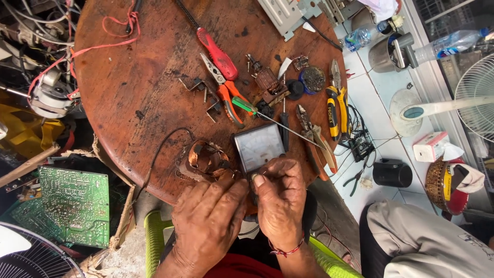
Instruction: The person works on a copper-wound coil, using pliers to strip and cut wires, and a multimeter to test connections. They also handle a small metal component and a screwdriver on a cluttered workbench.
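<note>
Copper-wound motor coil lies at the near edge of the round wooden counter, just left of the grey analog meter. Below the meter, the left hand rests with its fingers curled toward the coil's near side; whether its grip holds anything I cannot tell. The right hand sits just beneath the meter, thumb and fingers pinched narrow around something small and dark at the meter's lower edge; what it is stays hidden. A thin black wire curves left of the coil. Above the meter lie orange-handled pliers and a red-handled screwdriver; to the meter's right, yellow-and-black pliers. Far left of the meter, below the counter, sits a green circuit board.
</note>
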